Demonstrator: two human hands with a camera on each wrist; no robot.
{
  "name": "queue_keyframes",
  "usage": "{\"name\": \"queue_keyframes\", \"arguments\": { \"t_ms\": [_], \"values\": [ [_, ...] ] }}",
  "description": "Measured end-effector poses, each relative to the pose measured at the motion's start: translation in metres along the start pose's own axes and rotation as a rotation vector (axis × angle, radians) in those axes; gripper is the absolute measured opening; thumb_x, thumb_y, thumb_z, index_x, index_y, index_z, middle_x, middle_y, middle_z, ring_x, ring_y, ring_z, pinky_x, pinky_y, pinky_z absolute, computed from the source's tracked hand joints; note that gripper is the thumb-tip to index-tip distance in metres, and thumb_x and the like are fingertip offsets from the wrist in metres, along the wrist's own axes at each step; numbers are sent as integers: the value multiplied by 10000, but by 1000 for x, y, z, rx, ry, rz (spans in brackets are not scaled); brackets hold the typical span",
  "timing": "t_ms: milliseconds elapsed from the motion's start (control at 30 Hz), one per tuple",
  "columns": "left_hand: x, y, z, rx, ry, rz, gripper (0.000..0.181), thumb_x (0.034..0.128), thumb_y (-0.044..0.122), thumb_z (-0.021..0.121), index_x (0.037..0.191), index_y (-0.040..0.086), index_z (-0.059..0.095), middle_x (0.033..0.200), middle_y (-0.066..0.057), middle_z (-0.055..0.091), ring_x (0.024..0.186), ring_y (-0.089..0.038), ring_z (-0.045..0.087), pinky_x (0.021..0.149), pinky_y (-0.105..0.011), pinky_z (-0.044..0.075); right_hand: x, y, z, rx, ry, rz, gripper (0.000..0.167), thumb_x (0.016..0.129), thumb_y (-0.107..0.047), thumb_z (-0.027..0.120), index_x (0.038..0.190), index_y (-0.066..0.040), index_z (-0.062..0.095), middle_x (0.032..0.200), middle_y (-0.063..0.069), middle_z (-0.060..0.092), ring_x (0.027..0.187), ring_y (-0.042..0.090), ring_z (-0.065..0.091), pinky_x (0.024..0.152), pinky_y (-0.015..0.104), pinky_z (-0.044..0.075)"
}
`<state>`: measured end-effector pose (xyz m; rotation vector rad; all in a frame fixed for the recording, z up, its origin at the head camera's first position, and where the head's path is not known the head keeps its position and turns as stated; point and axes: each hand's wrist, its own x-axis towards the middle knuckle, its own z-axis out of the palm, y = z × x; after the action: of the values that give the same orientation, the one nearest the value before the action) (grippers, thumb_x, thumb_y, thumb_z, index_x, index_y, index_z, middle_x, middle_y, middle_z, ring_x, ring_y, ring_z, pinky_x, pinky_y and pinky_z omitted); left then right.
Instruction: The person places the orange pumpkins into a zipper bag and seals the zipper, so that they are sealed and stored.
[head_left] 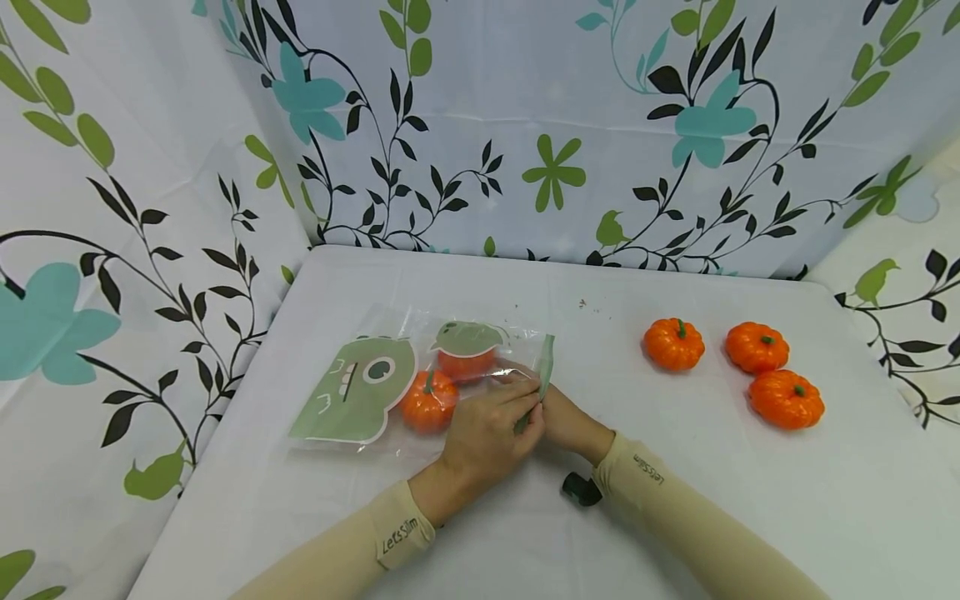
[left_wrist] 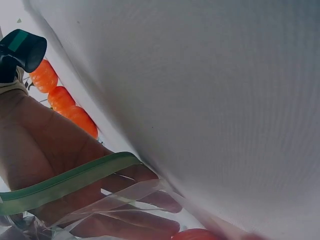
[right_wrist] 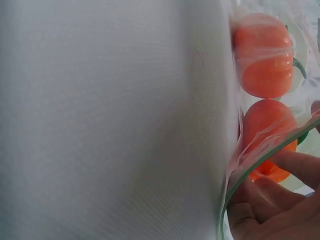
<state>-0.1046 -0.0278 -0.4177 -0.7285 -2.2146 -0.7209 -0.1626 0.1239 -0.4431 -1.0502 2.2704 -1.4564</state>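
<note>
With the left hand [head_left: 483, 429] pinching the green zip edge [head_left: 547, 367] of the clear, green-printed plastic bag [head_left: 352, 387], the right hand [head_left: 576, 423], grip spread, should move gently inside.

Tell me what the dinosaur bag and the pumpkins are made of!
The dinosaur bag looks like thin, shiny plastic film: it creases, and its clear parts show what's inside. The pumpkins look smooth and glossy, with bright glints: probably hard plastic, maybe painted foam.

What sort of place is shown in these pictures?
Probably an improvised indoor workspace: a white cloth-covered table, white leaf-printed fabric curtains behind and beside it, and small shiny orange pumpkins on top.
</note>
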Motion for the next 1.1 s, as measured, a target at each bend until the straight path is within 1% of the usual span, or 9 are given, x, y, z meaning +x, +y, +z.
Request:
{"name": "queue_keyframes", "arguments": {
  "t_ms": [67,133,267,467,667,733,833,933,1100],
  "values": [
    [0,-1,0,3,3,0,174,813,69,733,964,35,814,1028,-54,767,922,-172,743,796,-283,590,0,-1,0,-3,18,17,428,1013,-24,529,1411,118,465,1450,272,488,1340,409,478,1121,476,380],
    [0,-1,-1,5,4,-4,178,813,67,733,968,34,814,1030,-57,767,933,-170,742,805,-281,587,-1,-3,0,2,46,69,453,1013,-50,537,1438,91,471,1486,247,473,1367,405,455,1121,522,368],
    [1,-2,-1,11,-4,-23,194,818,75,728,988,35,812,1044,-62,765,959,-169,739,819,-280,583,-8,-3,-5,18,118,183,466,977,-51,575,1434,30,531,1488,157,511,1334,347,510,1077,528,423],
    [2,-3,0,49,-22,-45,188,816,99,721,970,47,816,1030,-54,768,944,-161,742,763,-291,598,-26,4,-27,-39,249,183,368,952,-77,678,1317,-35,663,1311,75,664,1234,263,603,984,494,518],
    [4,-6,0,58,0,-47,153,799,109,742,917,46,818,992,-66,772,908,-175,750,728,-303,604,-42,4,-56,-155,423,207,364,898,-85,756,1254,-34,699,1251,85,688,1154,278,645,919,480,556],
    [4,-6,0,51,5,-49,148,797,111,746,908,45,818,989,-70,771,906,-178,750,729,-306,604,-46,6,-66,-186,490,190,407,869,-61,781,1265,-34,689,1272,84,673,1178,272,623,929,474,550],
    [4,-7,0,38,7,-56,142,794,101,747,900,38,817,985,-78,771,908,-183,750,739,-312,605,-51,10,-80,-280,589,162,520,823,-50,822,1317,-46,657,1319,91,636,1221,274,578,976,486,516],
    [4,-8,0,33,10,-62,136,791,92,744,893,38,816,980,-78,772,911,-178,750,745,-314,605,-57,16,-92,-378,667,180,655,795,-77,848,1400,-77,597,1395,120,574,1285,324,520,1043,558,442],
    [3,-10,-1,40,14,-67,131,787,94,748,890,49,817,979,-68,773,904,-176,750,729,-315,606,-69,28,-108,-458,739,218,881,762,-118,881,1528,-111,446,1535,156,428,1468,336,304,1140,634,275]
  ]
}}
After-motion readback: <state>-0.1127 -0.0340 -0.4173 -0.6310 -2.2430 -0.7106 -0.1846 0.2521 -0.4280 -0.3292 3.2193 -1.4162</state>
